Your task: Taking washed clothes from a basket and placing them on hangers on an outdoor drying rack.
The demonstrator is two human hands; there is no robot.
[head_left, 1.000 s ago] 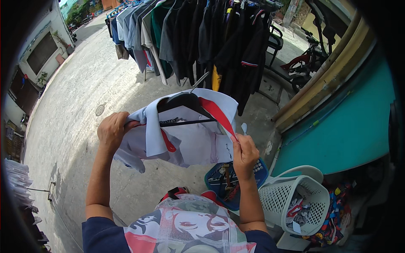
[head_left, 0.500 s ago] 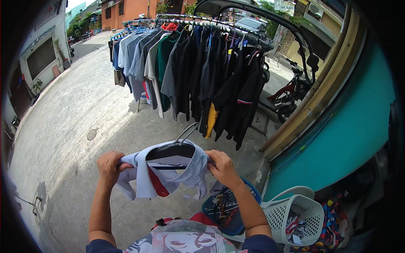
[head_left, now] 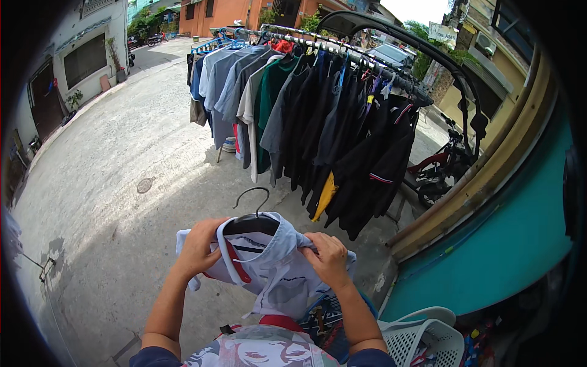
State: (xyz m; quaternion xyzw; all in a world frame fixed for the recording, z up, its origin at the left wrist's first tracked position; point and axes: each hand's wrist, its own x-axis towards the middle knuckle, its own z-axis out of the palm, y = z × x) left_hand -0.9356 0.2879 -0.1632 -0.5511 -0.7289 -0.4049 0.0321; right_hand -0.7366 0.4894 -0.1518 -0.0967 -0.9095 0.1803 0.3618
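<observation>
A pale blue-white collared shirt [head_left: 284, 284] with a red strip inside its neck opening hangs in front of me on a black hanger [head_left: 251, 225]. The hanger's curved hook sticks up above the collar. My left hand [head_left: 200, 248] is closed on the shirt beside the collar, thumb on the front and fingers behind. On the other side, my right hand [head_left: 327, 258] pinches the fabric next to the collar tip. The shirt's lower part hangs slack and creased toward my body.
Ahead stands a rack crowded with hanging clothes [head_left: 306, 116], mostly dark at its right. At lower right are a white plastic basket [head_left: 449, 345] and a blue basket [head_left: 361, 306], beside a teal panel [head_left: 483, 244]. A motorcycle [head_left: 437, 168] is behind the rack's right end.
My hands have come closer together, the left moving in along the shoulder to the collar. The hanger hook has swung to point left, and the rack appears farther right in view.
</observation>
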